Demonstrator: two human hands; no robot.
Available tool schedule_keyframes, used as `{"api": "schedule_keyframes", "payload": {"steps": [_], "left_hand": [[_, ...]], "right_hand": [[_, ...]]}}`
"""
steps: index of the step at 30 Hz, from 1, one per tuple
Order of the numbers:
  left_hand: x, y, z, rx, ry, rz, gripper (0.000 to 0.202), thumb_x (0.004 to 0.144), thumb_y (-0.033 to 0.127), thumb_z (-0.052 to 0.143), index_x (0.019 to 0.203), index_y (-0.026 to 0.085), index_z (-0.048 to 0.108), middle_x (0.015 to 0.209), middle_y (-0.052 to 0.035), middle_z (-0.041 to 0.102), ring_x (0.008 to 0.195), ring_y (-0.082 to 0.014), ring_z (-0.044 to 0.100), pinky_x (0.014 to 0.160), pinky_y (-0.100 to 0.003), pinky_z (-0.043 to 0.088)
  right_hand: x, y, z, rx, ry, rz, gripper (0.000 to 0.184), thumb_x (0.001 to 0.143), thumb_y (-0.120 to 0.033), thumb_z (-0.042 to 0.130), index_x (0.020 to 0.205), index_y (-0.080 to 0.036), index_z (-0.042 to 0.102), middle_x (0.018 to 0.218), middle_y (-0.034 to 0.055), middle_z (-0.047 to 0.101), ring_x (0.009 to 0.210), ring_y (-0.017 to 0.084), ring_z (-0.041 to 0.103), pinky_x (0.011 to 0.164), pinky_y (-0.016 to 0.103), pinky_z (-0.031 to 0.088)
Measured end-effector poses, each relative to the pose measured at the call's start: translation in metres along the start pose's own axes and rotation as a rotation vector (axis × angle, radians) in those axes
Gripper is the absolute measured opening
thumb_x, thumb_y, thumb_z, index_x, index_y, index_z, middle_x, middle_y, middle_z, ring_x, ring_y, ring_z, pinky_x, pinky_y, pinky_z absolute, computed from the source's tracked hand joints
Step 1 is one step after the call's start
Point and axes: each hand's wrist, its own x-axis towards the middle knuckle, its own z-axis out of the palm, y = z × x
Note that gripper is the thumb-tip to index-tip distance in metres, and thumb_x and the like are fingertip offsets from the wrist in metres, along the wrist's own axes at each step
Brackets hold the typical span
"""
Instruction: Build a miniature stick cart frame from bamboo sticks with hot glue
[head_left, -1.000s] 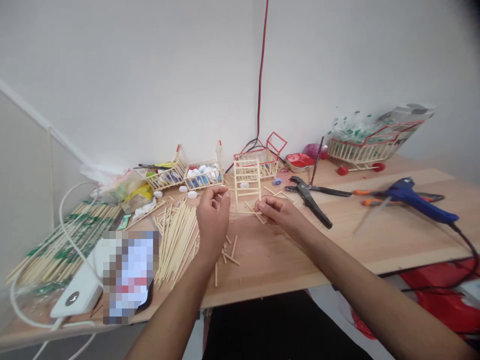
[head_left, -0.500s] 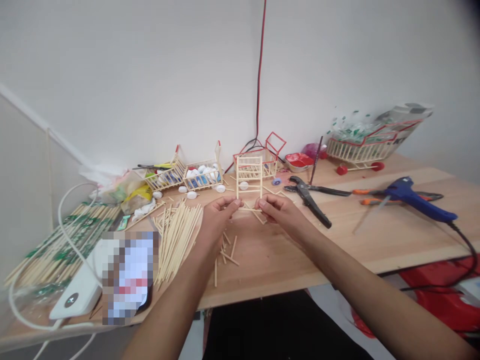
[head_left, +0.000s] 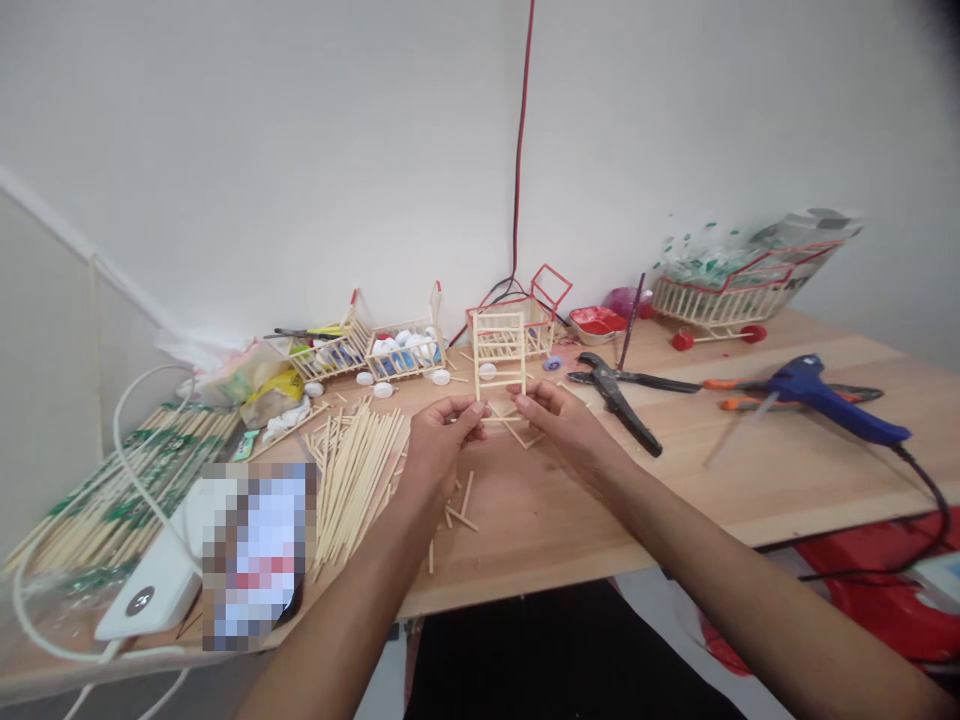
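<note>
- My left forearm point(head_left: 337, 600), bare, rises from the bottom edge and slants up to the right.
- My right forearm point(head_left: 720, 570), also bare, reaches in from the lower right corner, slanting up to the left.
- My left hand point(head_left: 444, 440) is closed in a light pinch, its thumb point(head_left: 471, 415) pointing inward.
- My right hand point(head_left: 564, 425) mirrors it, pinching with thumb and index finger.
- Both hands are near each other without touching, backs toward me.
- My remaining fingers seem curled inward, though they're mostly hidden.
</note>
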Motion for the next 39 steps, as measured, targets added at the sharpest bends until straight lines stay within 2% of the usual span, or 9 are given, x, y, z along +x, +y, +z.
{"api": "schedule_keyframes", "payload": {"steps": [6, 10, 15, 23, 30, 39], "left_hand": [[-0.005, -0.008, 0.007, -0.041, -0.073, -0.042, 0.030, 0.055, 0.028, 0.084, 0.075, 0.011, 0.071, 0.066, -0.0004, 0.064, 0.056, -0.0079, 0.055, 0.058, -0.022, 0.048], [-0.007, -0.012, 0.010, -0.043, -0.081, -0.049, 0.029, 0.055, 0.027, 0.084, 0.074, 0.011, 0.070, 0.066, 0.0005, 0.064, 0.055, -0.0077, 0.056, 0.058, -0.023, 0.050], [-0.006, -0.016, 0.011, -0.037, -0.097, -0.064, 0.029, 0.057, 0.027, 0.083, 0.074, 0.011, 0.068, 0.065, 0.0012, 0.064, 0.054, -0.0078, 0.057, 0.058, -0.023, 0.051], [-0.007, -0.016, 0.012, -0.046, -0.111, -0.060, 0.029, 0.056, 0.027, 0.084, 0.074, 0.011, 0.067, 0.065, 0.0014, 0.063, 0.055, -0.0085, 0.058, 0.059, -0.024, 0.052], [-0.007, -0.017, 0.011, -0.043, -0.138, -0.070, 0.028, 0.057, 0.027, 0.084, 0.074, 0.012, 0.068, 0.066, 0.0009, 0.064, 0.056, -0.0086, 0.059, 0.061, -0.024, 0.052], [-0.007, -0.015, 0.012, -0.063, -0.134, -0.090, 0.029, 0.055, 0.026, 0.085, 0.073, 0.012, 0.068, 0.067, 0.0007, 0.065, 0.057, -0.0087, 0.059, 0.061, -0.024, 0.052]], "right_hand": [[0.004, 0.010, 0.001, 0.197, -0.001, 0.089, 0.035, 0.072, -0.047, 0.074, 0.092, -0.021, 0.063, 0.082, -0.0007, 0.061, 0.069, 0.012, 0.054, 0.060, 0.025, 0.039], [0.004, 0.011, 0.001, 0.292, 0.035, 0.093, 0.033, 0.070, -0.045, 0.077, 0.083, -0.020, 0.060, 0.074, -0.0030, 0.056, 0.066, 0.011, 0.051, 0.062, 0.025, 0.040], [0.004, 0.010, 0.000, 0.284, 0.079, 0.092, 0.035, 0.067, -0.044, 0.079, 0.080, -0.019, 0.059, 0.069, -0.0044, 0.053, 0.062, 0.010, 0.047, 0.060, 0.024, 0.037], [0.004, 0.012, 0.000, 0.310, 0.037, 0.101, 0.035, 0.067, -0.044, 0.078, 0.084, -0.019, 0.060, 0.069, -0.0037, 0.056, 0.061, 0.011, 0.049, 0.061, 0.026, 0.038], [0.003, 0.005, 0.002, 0.309, 0.065, 0.089, 0.033, 0.066, -0.042, 0.079, 0.075, -0.019, 0.058, 0.065, -0.0053, 0.054, 0.059, 0.009, 0.046, 0.059, 0.024, 0.036], [0.002, 0.008, 0.001, 0.343, 0.055, 0.097, 0.033, 0.067, -0.041, 0.079, 0.078, -0.019, 0.058, 0.066, -0.0051, 0.054, 0.059, 0.009, 0.047, 0.058, 0.024, 0.037]]}}
